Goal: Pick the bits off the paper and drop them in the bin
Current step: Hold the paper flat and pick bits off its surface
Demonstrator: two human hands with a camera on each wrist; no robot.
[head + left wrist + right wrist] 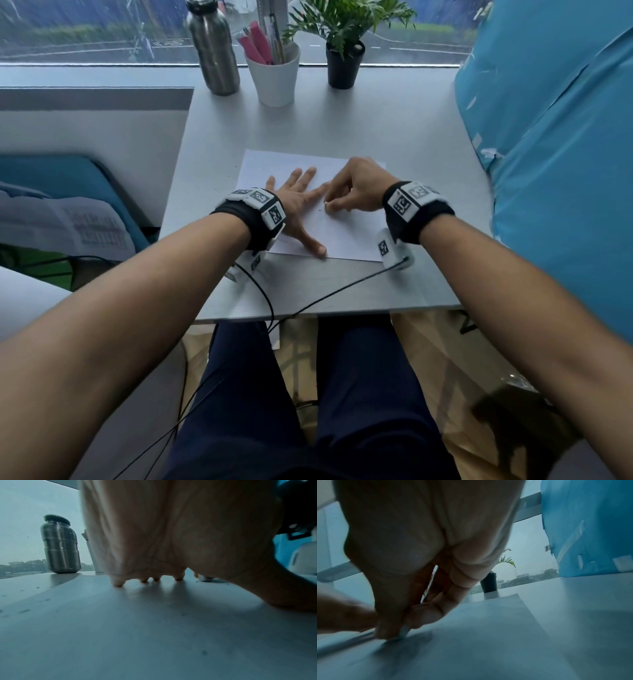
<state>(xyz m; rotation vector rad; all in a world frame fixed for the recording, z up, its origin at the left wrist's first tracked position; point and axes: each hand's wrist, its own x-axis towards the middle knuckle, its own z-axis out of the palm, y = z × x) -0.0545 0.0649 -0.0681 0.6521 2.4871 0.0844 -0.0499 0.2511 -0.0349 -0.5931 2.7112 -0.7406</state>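
Note:
A white sheet of paper [346,236] lies on the grey table [342,126]. My left hand [301,193] presses flat on its left half with the fingers spread; in the left wrist view the fingertips [118,584] touch the sheet. My right hand [337,198] is curled over the middle of the paper, where thumb and forefinger pinch a small white piece [327,205] against the sheet. The same piece [205,578] shows in the left wrist view, with dark specks [227,583] beside it. The right wrist view shows my right hand [399,630] low on the paper. No bin is plainly in view.
At the table's far edge stand a steel bottle [212,48], a white cup of pens [274,75] and a potted plant [344,61]. Blue plastic sheeting [555,144] bounds the right side. A chair [78,205] stands to the left. Cables hang over the near edge.

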